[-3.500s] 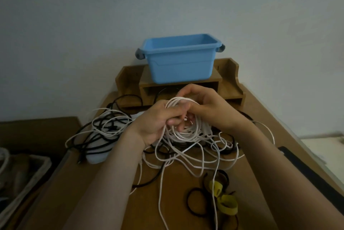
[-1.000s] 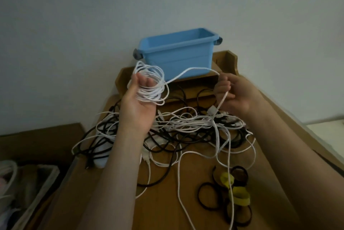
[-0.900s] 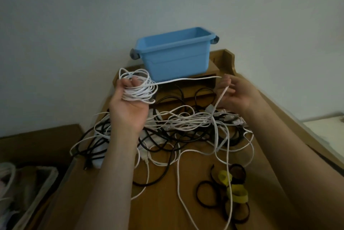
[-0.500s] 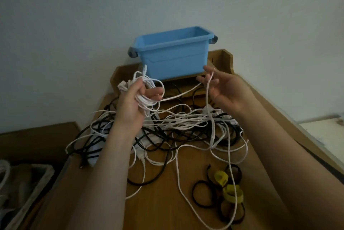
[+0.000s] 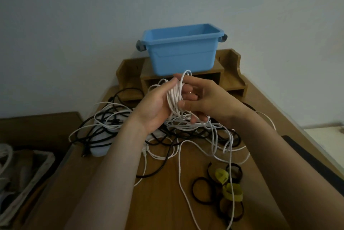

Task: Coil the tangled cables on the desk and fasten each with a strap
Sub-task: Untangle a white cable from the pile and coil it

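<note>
Hands: 2, both raised over the desk [image 5: 163,207], meeting in front of the bin [image 5: 182,50].

Left hand [image 5: 154,112]: palm turned inward, thumb up, fingers curled round a bundle of white cable [image 5: 174,97]. Firm wrap, loops running across the palm.

Right hand [image 5: 210,103]: thumb laid against the same bundle, lower fingers curled under it among the strands, forefinger stretched up with one loop rising beside it.

White cable: thin, round, matte. Part is coiled in the hands; the rest trails down into the tangle and along the desk towards the near edge. How many white cables there are I cannot tell.

Black cables [image 5: 167,157]: thicker, glossy, knotted with the white ones on the desk below the hands. Count not readable.

Straps [image 5: 226,187]: a loose heap near the front right of the desk. 2 yellow, flat bands; at least 4 black, closed into rings. A white strand lies over them.

Bin: 1, blue plastic, rectangular, grey handles, standing on a wooden shelf [image 5: 230,77].

Desk: brown wood, smooth.

Basket [image 5: 28,177]: 1, pale, left of the desk, lower down.
</note>
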{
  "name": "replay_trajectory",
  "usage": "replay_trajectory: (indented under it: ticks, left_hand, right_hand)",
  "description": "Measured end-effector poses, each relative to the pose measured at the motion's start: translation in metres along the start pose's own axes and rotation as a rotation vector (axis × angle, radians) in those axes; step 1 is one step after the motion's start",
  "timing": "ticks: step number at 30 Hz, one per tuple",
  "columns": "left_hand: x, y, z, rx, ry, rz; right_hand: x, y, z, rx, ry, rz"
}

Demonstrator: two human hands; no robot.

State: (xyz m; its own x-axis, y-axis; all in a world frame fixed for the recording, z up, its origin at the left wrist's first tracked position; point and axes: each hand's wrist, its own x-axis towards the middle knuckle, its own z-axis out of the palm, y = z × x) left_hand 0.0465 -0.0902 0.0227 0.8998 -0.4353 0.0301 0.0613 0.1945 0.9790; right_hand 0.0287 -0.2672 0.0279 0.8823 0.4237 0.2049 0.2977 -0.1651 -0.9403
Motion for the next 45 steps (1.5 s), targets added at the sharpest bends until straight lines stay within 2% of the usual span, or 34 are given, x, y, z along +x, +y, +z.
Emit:
replay_trajectory:
  ticks: [3,6,12,15,19,21,24,27,31,33,36,40,45]
  left_hand:
    - [0.002,-0.003,0.001,-0.015,0.034,0.017]
    - [0.006,-0.002,-0.003,-0.229,0.166,0.055]
    - [0.003,0.019,-0.041,-0.718,0.363,0.243]
    - [-0.004,0.028,-0.054,-0.814,0.422,0.34]
    - [-0.009,0.027,-0.076,-0.883,0.465,0.399]
    - [-0.01,0.028,-0.081,-0.866,0.45,0.388]
    - [-0.011,0.028,-0.076,-0.734,0.394,0.313]
    - [-0.01,0.026,-0.064,-0.429,0.343,0.241]
    - [-0.01,0.023,-0.044,0.021,0.297,0.285]
    - [-0.009,0.019,-0.03,0.198,0.286,0.275]
    - [-0.005,0.011,-0.01,0.31,0.251,0.207]
    - [0.002,-0.002,0.01,0.307,0.271,0.144]
    - [0.006,-0.012,0.01,0.264,0.321,0.096]
  right_hand:
    - [0.001,0.0,0.001,-0.043,0.05,-0.026]
    - [0.004,0.003,0.0,-0.11,0.091,-0.031]
    - [0.007,0.013,-0.008,-0.378,-0.061,0.063]
    - [0.009,0.02,-0.014,-0.559,-0.137,0.154]
    - [0.008,0.028,-0.027,-0.76,-0.138,0.253]
    - [0.008,0.03,-0.034,-0.733,-0.062,0.259]
    - [0.01,0.037,-0.038,-0.62,0.193,0.257]
    - [0.012,0.039,-0.036,-0.292,0.403,0.346]
    - [0.009,0.034,-0.036,0.134,0.507,0.387]
    - [0.008,0.031,-0.036,0.198,0.527,0.331]
    - [0.008,0.027,-0.033,0.167,0.524,0.206]
    - [0.009,0.02,-0.02,0.149,0.426,-0.002]
    - [0.007,0.013,-0.011,-0.089,0.243,-0.209]
